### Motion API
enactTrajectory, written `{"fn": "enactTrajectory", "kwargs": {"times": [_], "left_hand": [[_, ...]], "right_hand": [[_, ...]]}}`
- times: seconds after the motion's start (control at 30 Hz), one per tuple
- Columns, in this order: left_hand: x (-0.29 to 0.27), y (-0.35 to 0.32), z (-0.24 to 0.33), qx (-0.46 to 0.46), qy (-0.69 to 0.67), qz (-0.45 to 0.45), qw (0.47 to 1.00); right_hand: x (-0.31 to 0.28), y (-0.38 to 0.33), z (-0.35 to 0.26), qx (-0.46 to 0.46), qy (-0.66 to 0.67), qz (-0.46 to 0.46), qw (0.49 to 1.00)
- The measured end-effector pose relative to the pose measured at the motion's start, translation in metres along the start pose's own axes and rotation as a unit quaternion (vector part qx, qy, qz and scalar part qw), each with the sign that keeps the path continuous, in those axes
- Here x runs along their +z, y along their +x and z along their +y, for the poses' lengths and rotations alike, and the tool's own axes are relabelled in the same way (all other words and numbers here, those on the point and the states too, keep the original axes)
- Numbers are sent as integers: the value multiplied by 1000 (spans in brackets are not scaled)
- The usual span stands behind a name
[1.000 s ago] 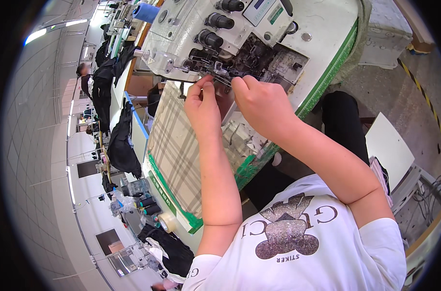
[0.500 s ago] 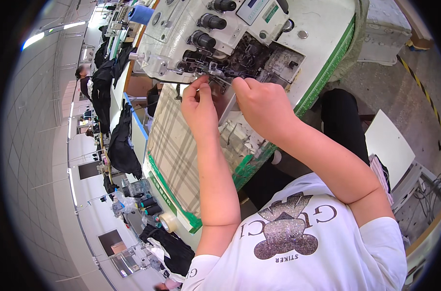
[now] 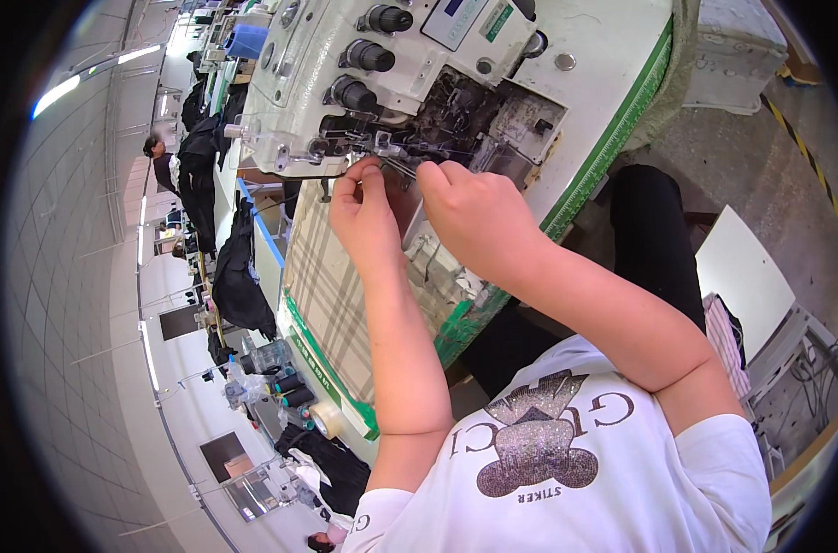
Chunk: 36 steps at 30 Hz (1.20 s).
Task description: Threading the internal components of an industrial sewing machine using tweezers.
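Note:
A white overlock sewing machine (image 3: 456,55) with black dials stands on a green-edged table (image 3: 612,138); its front cover is open on dark inner parts. My left hand (image 3: 368,217) reaches up to the needle area with thumb and forefinger pinched together; what they pinch is too fine to see. My right hand (image 3: 479,221) is beside it, fingers closed on thin metal tweezers (image 3: 398,168) that point left toward the left fingertips. Beige plaid fabric (image 3: 331,295) hangs down the table under both hands.
Dark garments (image 3: 234,276) hang along the row of tables at the left, where another person (image 3: 161,161) sits far off. A tape roll (image 3: 327,419) and dark thread cones (image 3: 285,387) lie lower left. A white board (image 3: 746,276) leans at the right beside my dark-trousered leg.
Both hands stay together at the machine's needle area, shifted slightly left with the view. The grip of each hand looks the same.

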<state>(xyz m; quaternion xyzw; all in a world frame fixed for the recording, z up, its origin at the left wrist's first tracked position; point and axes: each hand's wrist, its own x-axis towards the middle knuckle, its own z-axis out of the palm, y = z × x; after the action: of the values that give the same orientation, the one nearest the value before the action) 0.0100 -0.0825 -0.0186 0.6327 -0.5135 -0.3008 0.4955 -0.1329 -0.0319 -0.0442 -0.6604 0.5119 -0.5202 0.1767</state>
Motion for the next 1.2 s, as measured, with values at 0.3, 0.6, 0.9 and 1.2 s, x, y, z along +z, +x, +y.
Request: {"fn": "enactTrajectory", "kwargs": {"times": [0.3, 0.6, 0.9, 1.2], "left_hand": [[10, -6, 10, -29, -3, 7, 1000], [8, -4, 5, -6, 16, 9, 1000], [8, -3, 3, 17, 54, 10, 998], [10, -13, 16, 2, -32, 6, 999]], "right_hand": [[5, 2, 0, 60, 101, -25, 993], [11, 3, -4, 132, 285, 50, 948], [3, 0, -9, 347, 532, -17, 772], [-3, 7, 13, 310, 527, -115, 783]]}}
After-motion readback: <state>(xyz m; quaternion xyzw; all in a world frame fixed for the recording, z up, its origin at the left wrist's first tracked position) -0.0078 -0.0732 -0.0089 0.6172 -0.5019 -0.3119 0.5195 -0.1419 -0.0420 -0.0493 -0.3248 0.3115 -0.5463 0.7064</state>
